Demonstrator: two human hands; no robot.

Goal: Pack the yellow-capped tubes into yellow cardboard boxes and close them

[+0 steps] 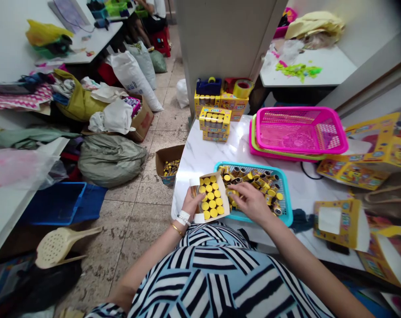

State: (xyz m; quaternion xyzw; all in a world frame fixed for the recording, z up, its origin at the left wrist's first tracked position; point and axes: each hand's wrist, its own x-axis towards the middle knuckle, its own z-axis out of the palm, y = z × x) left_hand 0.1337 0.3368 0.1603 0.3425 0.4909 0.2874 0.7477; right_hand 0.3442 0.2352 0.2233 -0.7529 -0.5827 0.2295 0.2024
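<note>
Left grip [191,203] clamped on box [223,192] of yellow-capped tubes [211,195], right grip [252,202] over blue basket [288,201], whether closed, cannot tell

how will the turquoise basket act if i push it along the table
The turquoise basket will probably keep its shape, since its thick rim and mesh sides look like moulded plastic. It may feel fairly weighty, being loaded with small cylinders. Those lie loose and jumbled, so some could roll or shift with a jolt.

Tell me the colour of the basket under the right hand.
The basket is turquoise, seen best in the head view.
</note>
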